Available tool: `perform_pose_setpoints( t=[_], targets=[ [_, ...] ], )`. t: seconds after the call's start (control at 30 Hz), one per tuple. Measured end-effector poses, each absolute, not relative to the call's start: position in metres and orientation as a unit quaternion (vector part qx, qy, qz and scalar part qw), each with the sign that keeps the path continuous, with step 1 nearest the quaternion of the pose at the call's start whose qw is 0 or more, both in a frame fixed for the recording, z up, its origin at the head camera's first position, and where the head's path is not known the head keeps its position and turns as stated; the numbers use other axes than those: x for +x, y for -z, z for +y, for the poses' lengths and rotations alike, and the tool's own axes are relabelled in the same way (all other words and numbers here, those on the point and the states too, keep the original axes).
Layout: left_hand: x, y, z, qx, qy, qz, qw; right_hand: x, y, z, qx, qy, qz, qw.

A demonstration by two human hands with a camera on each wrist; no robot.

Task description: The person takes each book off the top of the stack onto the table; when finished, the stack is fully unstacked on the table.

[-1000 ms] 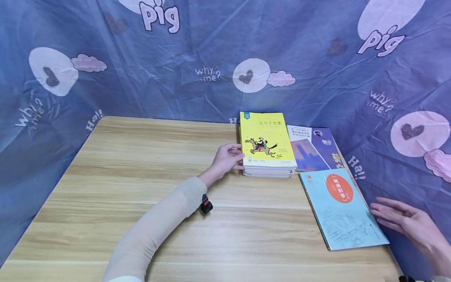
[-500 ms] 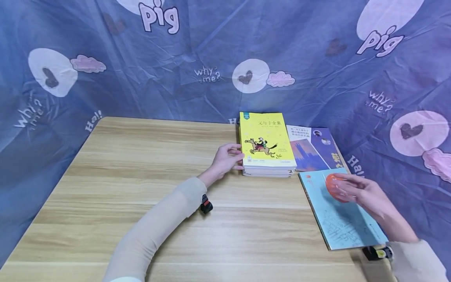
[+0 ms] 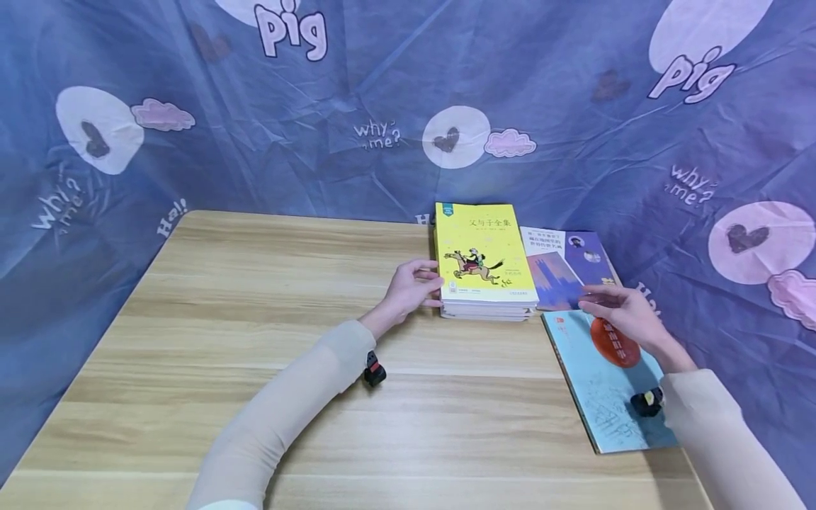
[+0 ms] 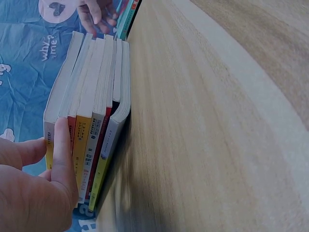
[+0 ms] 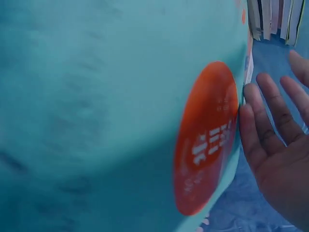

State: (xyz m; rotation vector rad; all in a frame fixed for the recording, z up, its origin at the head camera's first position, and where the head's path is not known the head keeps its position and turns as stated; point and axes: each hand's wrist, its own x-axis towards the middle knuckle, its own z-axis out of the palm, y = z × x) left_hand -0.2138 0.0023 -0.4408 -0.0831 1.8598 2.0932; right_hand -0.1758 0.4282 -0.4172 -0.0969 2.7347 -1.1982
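Note:
My left hand (image 3: 411, 290) rests against the left side of a neat stack of several paperbacks, topped by a yellow book (image 3: 484, 248). In the left wrist view its extended fingers touch the spines (image 4: 82, 140). Over the far end of a light-blue book (image 3: 593, 382) with an orange oval, my right hand (image 3: 627, 315) reaches forward, holding nothing. Its fingers are loosely extended, as the right wrist view shows. Just beyond its fingertips lie a white-and-purple book (image 3: 551, 276) and, partly beneath that, a dark purple book (image 3: 589, 255).
The wooden table (image 3: 255, 297) spreads to the left and front. A blue printed cloth (image 3: 319, 127) hangs behind and at the right, close to the table edges. The light-blue book lies near the right edge.
The right hand has come in from beyond the table's right edge, passing left and forward over the light-blue book towards the purple books. The left hand and stack have stayed put.

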Motion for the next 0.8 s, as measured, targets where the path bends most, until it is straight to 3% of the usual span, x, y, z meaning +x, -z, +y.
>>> perform_pose_setpoints(
  t=[0.2,0.8],
  targets=[
    [-0.215,0.442,0.003,-0.033,-0.738,0.652,0.171,-0.184,0.417,0.426,-0.065,0.317,0.945,0.04],
    [-0.216,0.442,0.003,-0.028,-0.74,0.65,0.17,-0.181,0.42,0.435,-0.042,0.344,0.935,0.072]
  ],
)
